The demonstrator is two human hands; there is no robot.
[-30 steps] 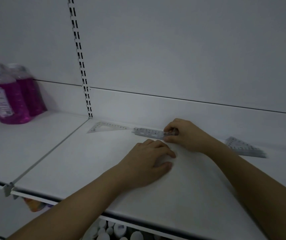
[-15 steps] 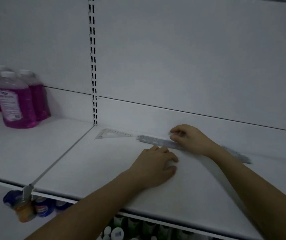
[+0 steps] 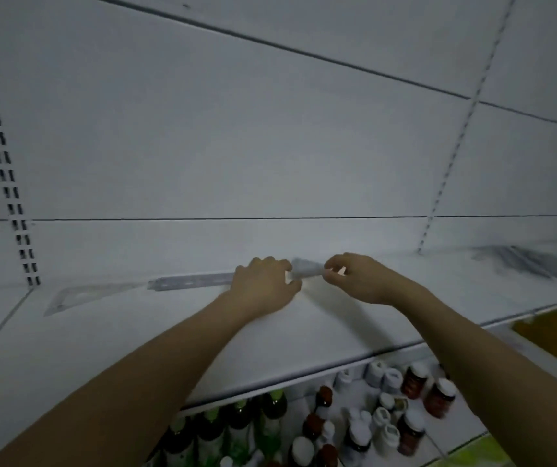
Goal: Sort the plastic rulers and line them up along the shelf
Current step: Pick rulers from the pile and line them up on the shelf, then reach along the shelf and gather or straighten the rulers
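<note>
Basically, the move turned on one relation: a small clear ruler piece (image 3: 305,268) sat between the two hands, just right of the straight ruler (image 3: 191,282), close to the shelf's (image 3: 337,328) back wall.

- Right hand (image 3: 364,281): grip narrow, thumb and fingertips pinched on the piece's right end. The piece was motion-blurred, so its exact shape couldn't be told; it looked like a small set square.
- Left hand (image 3: 263,288): fingers curled over the right end of the straight ruler, and touching the piece's left edge or nearly so. Couldn't tell whether it actually held anything or just pressed down.
- Straight ruler: flat on the shelf, long axis along the back wall, running left from the left hand.
- Set square (image 3: 81,296): flat, further left of the straight ruler, nearly touching its left end, same line.
- More blurred rulers (image 3: 523,264) lay well to the right of the straight ruler, beyond the upright, unsorted.

My read: the piece had to go down end-to-end with the straight ruler, long edge parallel to the wall. The right hand held it, so the right hand would place it; the left was nearer the straight ruler and best placed to steady that end. Main risk was knocking the straight ruler out of line.
</note>
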